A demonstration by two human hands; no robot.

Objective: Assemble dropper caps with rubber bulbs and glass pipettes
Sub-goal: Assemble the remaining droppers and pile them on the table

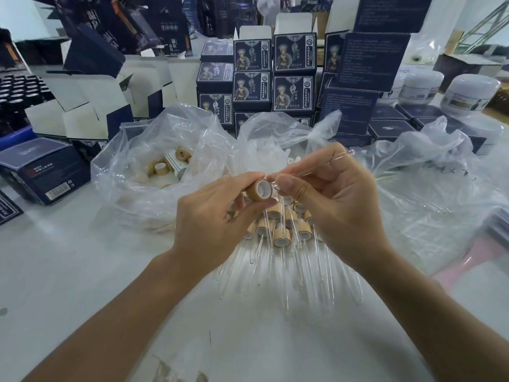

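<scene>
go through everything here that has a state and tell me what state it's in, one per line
Left hand: grips tan wooden dropper cap, opening facing right.
Right hand: pinches clear glass pipette, end at cap's opening.
Clear plastic bag of caps: open.
Pile of finished droppers: lying on table.

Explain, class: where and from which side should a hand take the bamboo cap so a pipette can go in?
Grip the bamboo cap round its curved outer wall from the left, as the left hand does. Its open white mouth faces right, towards the glass pipette pinched in the right hand, and must stay uncovered.
</scene>
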